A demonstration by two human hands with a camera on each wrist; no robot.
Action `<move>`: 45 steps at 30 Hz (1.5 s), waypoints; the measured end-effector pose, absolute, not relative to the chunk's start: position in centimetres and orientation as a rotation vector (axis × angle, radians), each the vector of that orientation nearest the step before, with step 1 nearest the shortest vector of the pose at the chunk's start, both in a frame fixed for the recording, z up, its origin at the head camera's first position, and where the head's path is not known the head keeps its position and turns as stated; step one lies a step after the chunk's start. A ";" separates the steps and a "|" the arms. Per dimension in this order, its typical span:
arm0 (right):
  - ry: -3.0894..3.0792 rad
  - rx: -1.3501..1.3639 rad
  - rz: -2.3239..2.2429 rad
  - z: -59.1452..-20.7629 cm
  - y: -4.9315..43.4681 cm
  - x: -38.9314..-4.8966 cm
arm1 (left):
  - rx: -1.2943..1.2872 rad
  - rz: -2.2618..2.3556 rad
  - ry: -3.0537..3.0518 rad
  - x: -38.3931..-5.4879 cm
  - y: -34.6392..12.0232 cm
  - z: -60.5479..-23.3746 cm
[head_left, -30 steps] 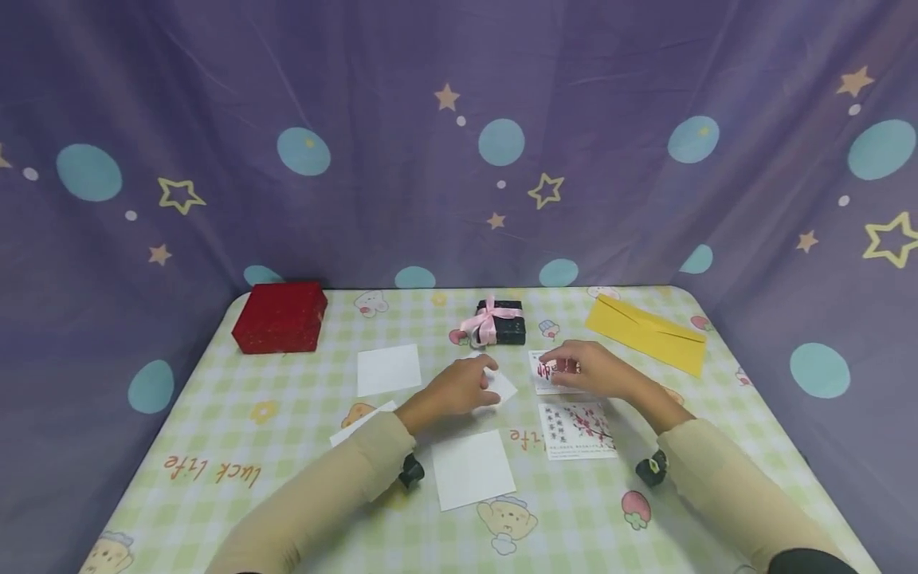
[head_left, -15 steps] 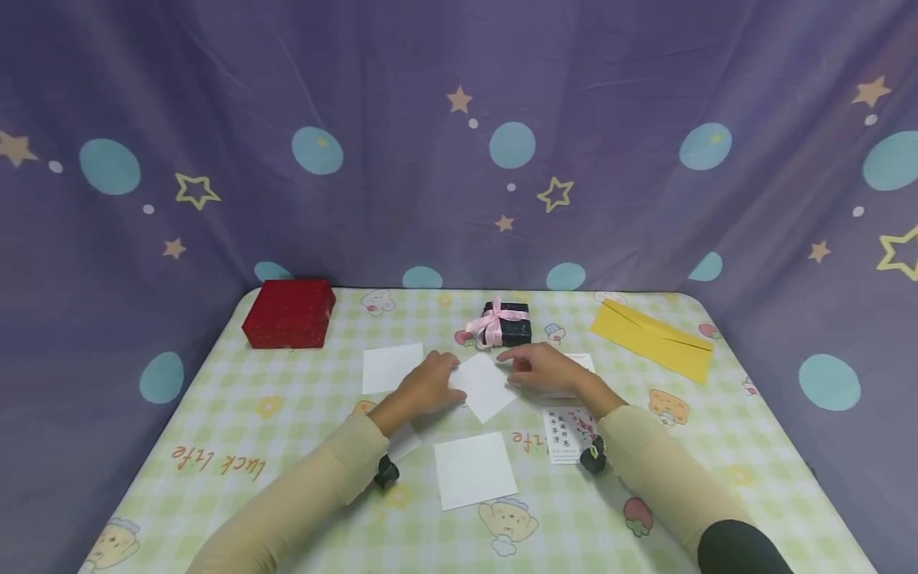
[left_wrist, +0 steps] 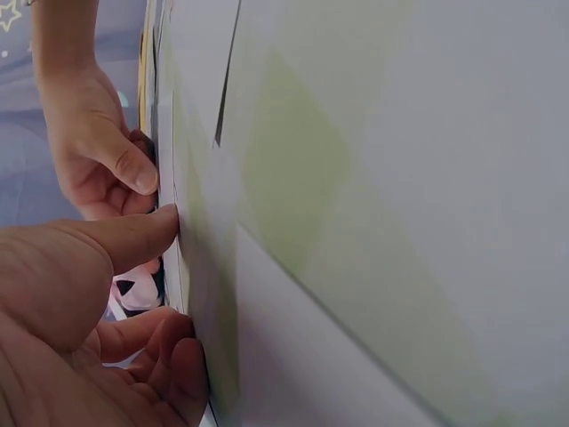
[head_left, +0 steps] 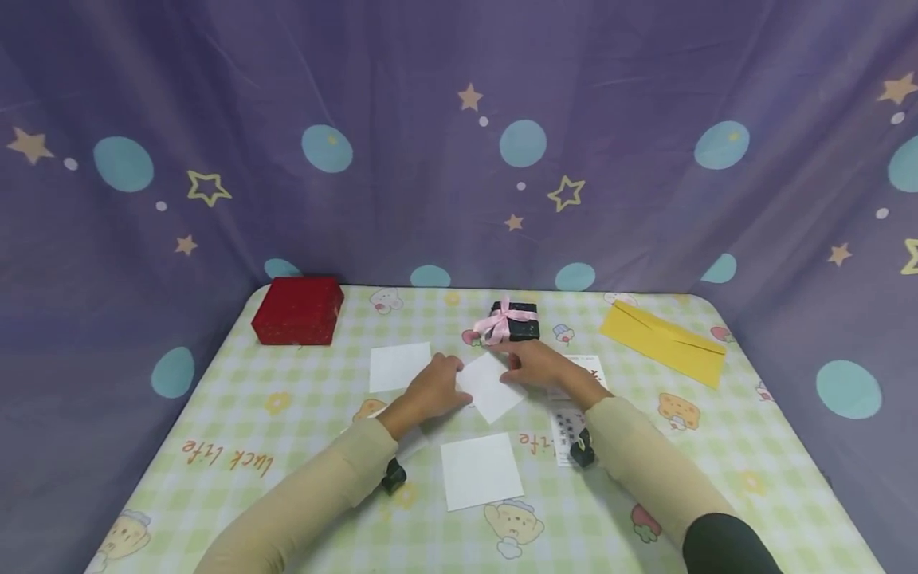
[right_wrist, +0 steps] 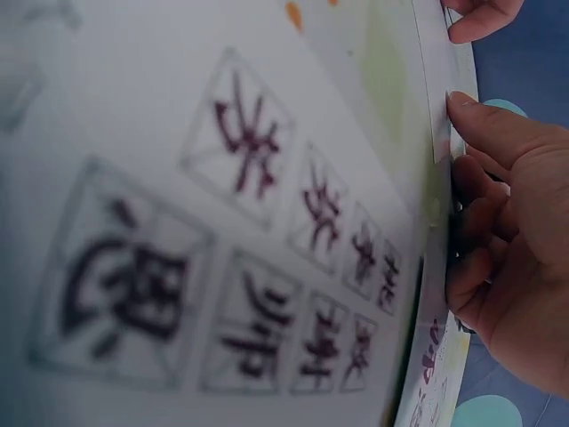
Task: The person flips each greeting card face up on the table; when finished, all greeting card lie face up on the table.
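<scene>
Between both hands a white card (head_left: 491,389) lies turned like a diamond on the checked cloth. My left hand (head_left: 429,387) is at its left corner, thumb and fingertips spread beside the edges. From the other side, my right hand (head_left: 539,368) reaches in: its forefinger points to the far corner, its thumb is at the right edge. In the right wrist view the thumb (right_wrist: 484,123) shows at a card's edge, other fingers loosely bent. Under the right forearm lie two printed cards, the nearer printed card (head_left: 565,434) partly hidden by the wrist.
Another white card (head_left: 482,472) lies in front, and one more white card (head_left: 393,368) behind the left hand; a further one is mostly hidden under the left wrist. A ribboned black box (head_left: 522,322), red box (head_left: 299,311) and yellow envelope (head_left: 663,343) stand or lie at the back.
My right hand has moved left from the printed cards to the diamond-turned white card, its forefinger now farther back. My left hand has shifted from over that card to its left corner.
</scene>
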State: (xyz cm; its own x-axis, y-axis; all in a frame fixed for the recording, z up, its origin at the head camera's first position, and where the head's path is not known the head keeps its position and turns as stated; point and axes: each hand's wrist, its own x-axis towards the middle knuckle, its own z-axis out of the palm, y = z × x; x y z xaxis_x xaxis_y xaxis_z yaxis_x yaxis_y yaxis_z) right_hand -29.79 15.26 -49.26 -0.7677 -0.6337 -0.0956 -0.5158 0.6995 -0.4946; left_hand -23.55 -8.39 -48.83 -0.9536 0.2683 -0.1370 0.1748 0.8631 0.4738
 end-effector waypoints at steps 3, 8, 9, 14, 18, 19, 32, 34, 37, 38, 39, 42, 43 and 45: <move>2.659 -0.905 -0.636 -49.0 15.2 -29.7 | 0.320 0.689 2.832 -23.6 -8.2 -48.7; 2.639 -0.913 -0.647 -48.8 15.1 -29.8 | 0.283 0.674 2.829 -23.7 -8.0 -48.6; 2.636 -0.921 -0.648 -48.7 15.1 -29.8 | 0.277 0.670 2.830 -23.7 -8.0 -48.7; 2.622 -0.936 -0.676 -49.0 14.8 -30.2 | 0.252 0.676 2.822 -23.7 -8.3 -48.6; 2.601 -0.927 -0.719 -49.1 14.8 -30.7 | 0.246 0.684 2.818 -23.8 -8.3 -48.5; 2.596 -0.920 -0.729 -49.0 14.8 -30.8 | 0.247 0.683 2.818 -23.8 -8.3 -48.5; 2.533 -0.888 -0.785 -48.4 14.7 -30.8 | 0.256 0.670 2.827 -23.8 -8.0 -48.4; 2.535 -0.877 -0.781 -48.4 14.6 -30.8 | 0.259 0.670 2.829 -23.8 -8.0 -48.4; 2.534 -0.863 -0.780 -48.4 14.6 -30.8 | 0.266 0.669 2.831 -23.7 -8.0 -48.5; 2.531 -0.858 -0.782 -48.5 14.6 -30.9 | 0.267 0.667 2.831 -23.7 -8.0 -48.5; 2.529 -0.854 -0.783 -48.5 14.6 -30.9 | 0.269 0.666 2.831 -23.7 -8.0 -48.5; 2.522 -0.836 -0.779 -48.5 14.5 -31.0 | 0.270 0.654 2.831 -23.7 -8.0 -48.5; 2.520 -0.832 -0.776 -48.5 14.5 -31.0 | 0.269 0.653 2.829 -23.7 -8.0 -48.5; 2.520 -0.817 -0.764 -48.5 14.3 -31.1 | 0.262 0.650 2.827 -23.6 -8.0 -48.5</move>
State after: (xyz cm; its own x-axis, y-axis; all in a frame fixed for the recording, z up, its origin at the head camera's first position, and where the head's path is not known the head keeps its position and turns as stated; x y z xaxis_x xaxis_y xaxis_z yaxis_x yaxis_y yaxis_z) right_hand -31.12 14.34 -48.51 -0.7576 -0.6261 -0.1845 -0.4180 0.6825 -0.5995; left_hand -23.62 -8.00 -48.48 -0.9580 0.2229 -0.1805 0.1216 0.8856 0.4482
